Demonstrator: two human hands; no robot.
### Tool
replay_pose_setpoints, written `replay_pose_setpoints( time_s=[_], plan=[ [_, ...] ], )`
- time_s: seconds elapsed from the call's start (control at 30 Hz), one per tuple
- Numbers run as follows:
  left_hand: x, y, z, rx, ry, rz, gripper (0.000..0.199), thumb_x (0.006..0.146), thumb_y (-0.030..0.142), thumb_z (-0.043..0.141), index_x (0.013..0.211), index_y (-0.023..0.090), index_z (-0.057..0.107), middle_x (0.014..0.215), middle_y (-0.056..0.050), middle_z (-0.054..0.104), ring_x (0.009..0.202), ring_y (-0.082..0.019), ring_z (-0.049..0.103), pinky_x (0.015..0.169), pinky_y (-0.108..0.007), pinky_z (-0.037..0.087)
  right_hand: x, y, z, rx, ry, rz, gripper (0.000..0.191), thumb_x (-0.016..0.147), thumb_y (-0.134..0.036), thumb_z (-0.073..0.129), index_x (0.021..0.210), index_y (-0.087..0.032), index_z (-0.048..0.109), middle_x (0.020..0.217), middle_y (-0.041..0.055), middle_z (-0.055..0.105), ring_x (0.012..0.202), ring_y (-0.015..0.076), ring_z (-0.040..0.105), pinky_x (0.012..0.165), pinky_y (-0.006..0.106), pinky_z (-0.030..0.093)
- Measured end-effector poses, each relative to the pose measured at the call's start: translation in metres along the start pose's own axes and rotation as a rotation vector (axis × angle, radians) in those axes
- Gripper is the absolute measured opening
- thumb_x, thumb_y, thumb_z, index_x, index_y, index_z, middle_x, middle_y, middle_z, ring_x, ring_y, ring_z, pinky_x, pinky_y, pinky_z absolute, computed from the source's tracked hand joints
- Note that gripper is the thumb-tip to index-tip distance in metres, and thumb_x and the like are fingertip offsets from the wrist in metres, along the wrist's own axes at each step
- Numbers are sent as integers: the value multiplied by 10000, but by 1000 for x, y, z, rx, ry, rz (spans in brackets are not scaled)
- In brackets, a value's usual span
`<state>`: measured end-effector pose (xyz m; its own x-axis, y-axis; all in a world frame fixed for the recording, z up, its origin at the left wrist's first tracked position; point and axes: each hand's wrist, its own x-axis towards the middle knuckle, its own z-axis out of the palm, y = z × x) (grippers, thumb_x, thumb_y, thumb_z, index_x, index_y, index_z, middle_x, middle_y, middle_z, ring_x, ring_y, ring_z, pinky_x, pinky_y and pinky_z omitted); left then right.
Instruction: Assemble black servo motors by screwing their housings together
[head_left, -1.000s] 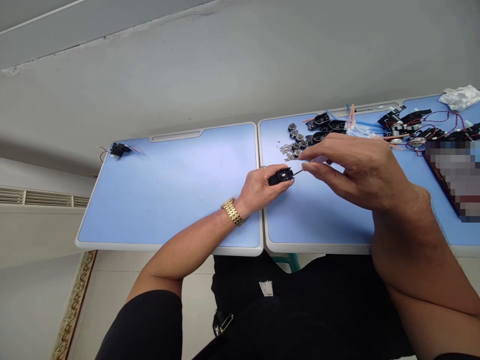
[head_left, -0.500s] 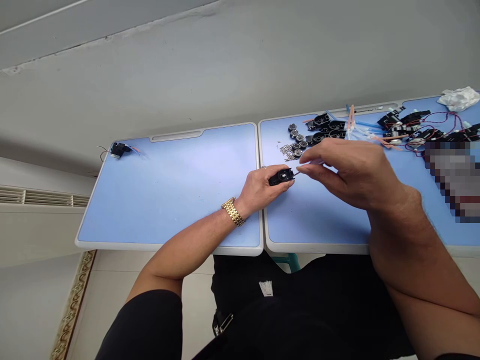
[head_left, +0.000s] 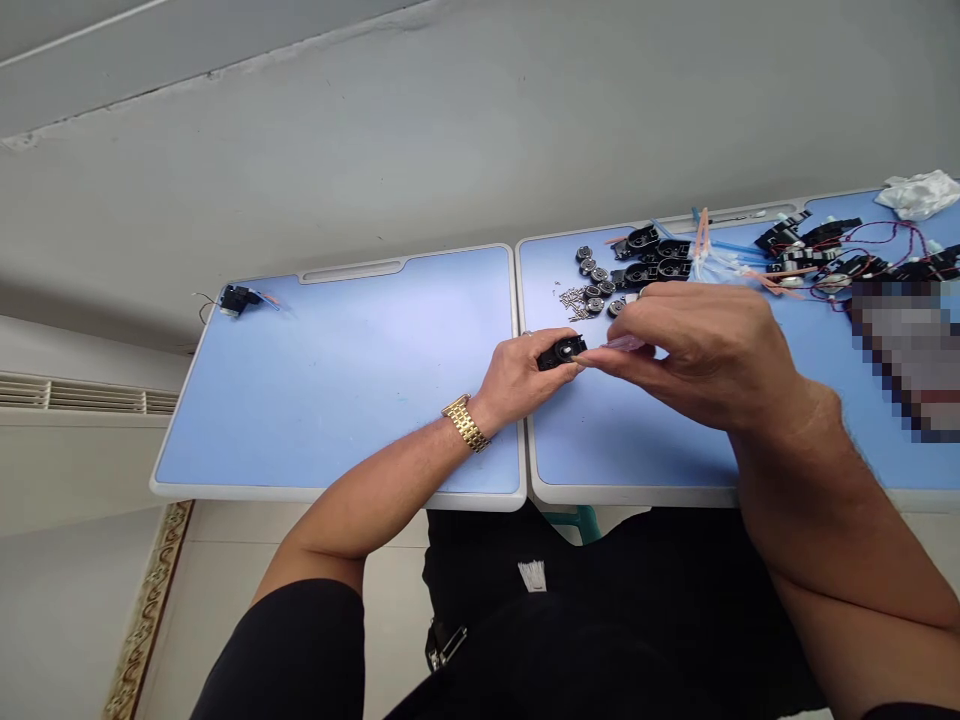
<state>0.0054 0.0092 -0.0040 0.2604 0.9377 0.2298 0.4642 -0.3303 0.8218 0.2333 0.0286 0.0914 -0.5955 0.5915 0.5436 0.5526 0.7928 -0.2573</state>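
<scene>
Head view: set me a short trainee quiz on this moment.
1. What is the left hand holding?
2. Which wrist wears the gold link watch: A left, B right?
3. True or false: the right hand holds a small screwdriver with a pale pink handle.

Key: 1. A black plastic housing. 2. A. 3. True.

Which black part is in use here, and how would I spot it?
At the seam between the two blue desks, find the left hand with the gold wristwatch. It grips a small black plastic housing, the only one lifted off the desks.
</scene>
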Motion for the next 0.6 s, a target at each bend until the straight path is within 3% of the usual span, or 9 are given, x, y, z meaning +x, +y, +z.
replay_pose_setpoints(
  time_s=[0.1, 0.17, 0.3, 0.47, 0.6],
  plan=[
    [0, 1, -1, -6, -4, 1, 292, 993, 345, 839, 1268, 250, 822, 1226, -52, 880, 1108, -226, 832, 1003, -370, 658, 0, -1, 3, -86, 87, -1, 586, 1089, -671, 643, 678, -267, 537, 585, 1, 562, 565, 177, 518, 553, 381, 326],
    [0, 4, -1, -31, -9, -5, 263, 1010, 371, 830, 1241, 248, 829, 1208, -49, 883, 1087, -219, 830, 994, -366, 653, 0, -1, 4, -88, 106, 21, 546, 1085, -649, 664, 699, -271, 579, 601, 3, 597, 588, 186, 562, 561, 380, 351],
    [0, 7, -1, -61, 4, -12, 250, 1008, 364, 839, 1229, 247, 836, 1193, -39, 886, 1066, -207, 824, 987, -353, 644, 1, 0, 7, 39, 58, 60, 240, 1128, -469, 631, 1012, -305, 762, 783, 25, 751, 718, 237, 682, 666, 403, 492],
    [0, 5, 0, -51, 9, -18, 259, 1000, 381, 843, 1230, 263, 834, 1151, -29, 886, 1020, -200, 819, 954, -353, 649, 1, 3, 4, 72, 5, 44, 186, 1125, -415, 630, 1035, -323, 765, 791, 28, 740, 736, 256, 696, 669, 418, 504],
    [0, 2, 2, -42, 19, -14, 275, 993, 392, 852, 1235, 264, 832, 1177, -39, 884, 1026, -201, 818, 943, -349, 649, -1, 7, -6, 132, -69, 4, 152, 1100, -284, 628, 1205, -294, 738, 1000, 52, 813, 842, 264, 763, 740, 419, 564]
  ],
)
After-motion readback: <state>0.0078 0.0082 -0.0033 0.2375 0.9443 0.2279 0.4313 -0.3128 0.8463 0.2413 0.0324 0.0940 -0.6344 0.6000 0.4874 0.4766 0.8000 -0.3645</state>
